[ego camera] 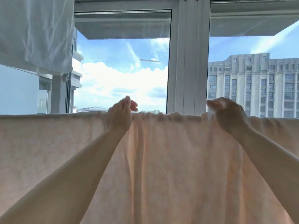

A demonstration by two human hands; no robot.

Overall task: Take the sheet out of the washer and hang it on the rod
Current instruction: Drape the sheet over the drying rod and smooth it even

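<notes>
A pale peach sheet (161, 159) hangs across the whole width of the view, draped over a rod that it hides. Its top edge is smooth at the left and bunched into small folds between my hands. My left hand (120, 113) is raised at that top edge, its palm against the fabric and its thumb and fingers loosely lifted above the edge, holding nothing. My right hand (226, 113) is at the top edge further right, blurred, with its fingers curled over towards the left. Whether it pinches fabric I cannot tell. The washer is out of view.
A white cloth (32, 29) hangs at the upper left, above the sheet. Behind the sheet stand large windows with a white frame (186, 62), showing sky and a tall building (258, 86).
</notes>
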